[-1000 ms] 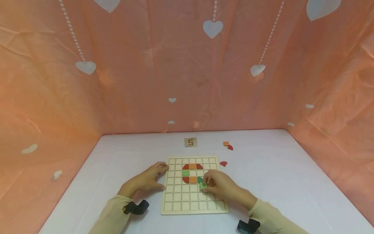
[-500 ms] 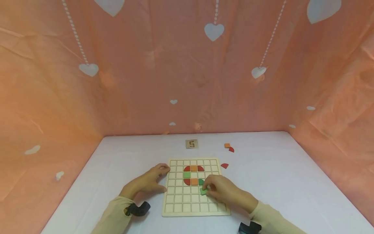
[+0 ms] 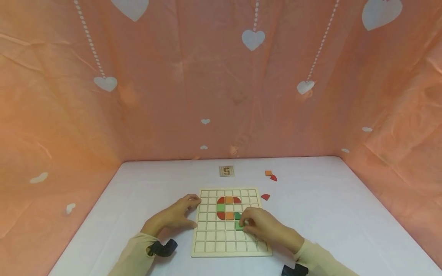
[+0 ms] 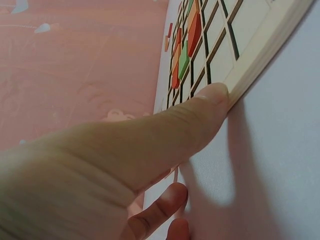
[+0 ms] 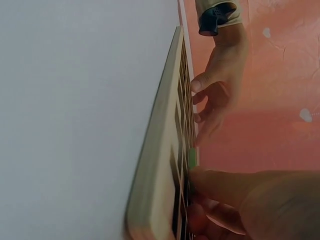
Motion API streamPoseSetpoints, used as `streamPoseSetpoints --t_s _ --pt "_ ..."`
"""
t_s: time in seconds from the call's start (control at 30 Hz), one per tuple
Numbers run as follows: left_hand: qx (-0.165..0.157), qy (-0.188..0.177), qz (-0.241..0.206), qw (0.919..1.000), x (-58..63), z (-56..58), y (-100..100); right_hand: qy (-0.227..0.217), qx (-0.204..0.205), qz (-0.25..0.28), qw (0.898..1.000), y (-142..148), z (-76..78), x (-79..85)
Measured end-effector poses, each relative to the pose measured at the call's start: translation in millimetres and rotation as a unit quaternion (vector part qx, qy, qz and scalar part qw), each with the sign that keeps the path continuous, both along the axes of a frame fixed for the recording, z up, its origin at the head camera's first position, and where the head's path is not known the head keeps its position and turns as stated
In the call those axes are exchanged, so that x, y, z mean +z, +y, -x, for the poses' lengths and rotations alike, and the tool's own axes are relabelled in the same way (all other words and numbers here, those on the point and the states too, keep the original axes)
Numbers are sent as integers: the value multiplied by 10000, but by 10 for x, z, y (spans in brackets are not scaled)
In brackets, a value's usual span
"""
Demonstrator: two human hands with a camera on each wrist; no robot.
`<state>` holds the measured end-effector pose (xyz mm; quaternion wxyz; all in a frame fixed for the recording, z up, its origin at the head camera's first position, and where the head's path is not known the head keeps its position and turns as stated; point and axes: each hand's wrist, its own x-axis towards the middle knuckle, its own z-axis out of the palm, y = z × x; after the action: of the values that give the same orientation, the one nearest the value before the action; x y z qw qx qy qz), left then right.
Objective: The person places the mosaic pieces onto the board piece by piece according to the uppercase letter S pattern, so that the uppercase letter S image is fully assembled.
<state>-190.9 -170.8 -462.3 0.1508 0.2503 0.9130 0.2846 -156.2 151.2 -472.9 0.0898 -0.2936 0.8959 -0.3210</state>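
A light wooden grid board (image 3: 210,245) lies on the table. My left hand (image 3: 174,214) rests at its left edge, the thumb and a fingertip touching the rim with the other fingers loosely bent. Between thumb and fingers my right hand (image 3: 264,226) pinches a light green square tile (image 3: 238,227) at a cell of the board, just below a dark green quarter-round tile (image 3: 237,216). Red quarter-round tiles (image 3: 221,200), orange square tiles (image 3: 229,216) and another light green square tile (image 3: 220,207) sit in cells further up. In the right wrist view, the pinched green tile (image 5: 192,158) shows at the thumb tip.
Near the back of the white table (image 3: 155,172) lies a small pattern card (image 3: 226,171). An orange square tile (image 3: 268,173) and a red quarter-round tile (image 3: 274,178) lie to its right. Another red quarter-round tile (image 3: 265,197) is beside the board. Orange fabric (image 3: 221,96) surrounds the table.
My right hand has brought the light green square tile slightly down and laid it flatter over a cell below the dark green tile. The left hand stays at the board's edge.
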Motion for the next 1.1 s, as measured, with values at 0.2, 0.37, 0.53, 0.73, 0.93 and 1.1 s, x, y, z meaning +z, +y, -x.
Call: streamPoseSetpoints --t_s 0.2,0.37,0.53,0.73,0.93,1.1 --pt "28 -19 37 10000 6 -10 1 163 -31 -111 9998 -9 -8 -14" --pt "134 -75 66 9999 34 -17 4 247 -20 -63 9997 -17 10 -21" --pt "111 -107 34 9999 24 -19 1 158 -51 54 9998 -11 16 -38" --pt "170 -137 49 9997 -11 -33 18 73 -75 100 9999 -6 -20 -47" --pt "131 -106 78 9998 13 -38 21 -1 -31 109 9999 2 -19 -27" --pt "112 -67 28 9999 34 -33 14 -120 30 145 9998 11 5 13"
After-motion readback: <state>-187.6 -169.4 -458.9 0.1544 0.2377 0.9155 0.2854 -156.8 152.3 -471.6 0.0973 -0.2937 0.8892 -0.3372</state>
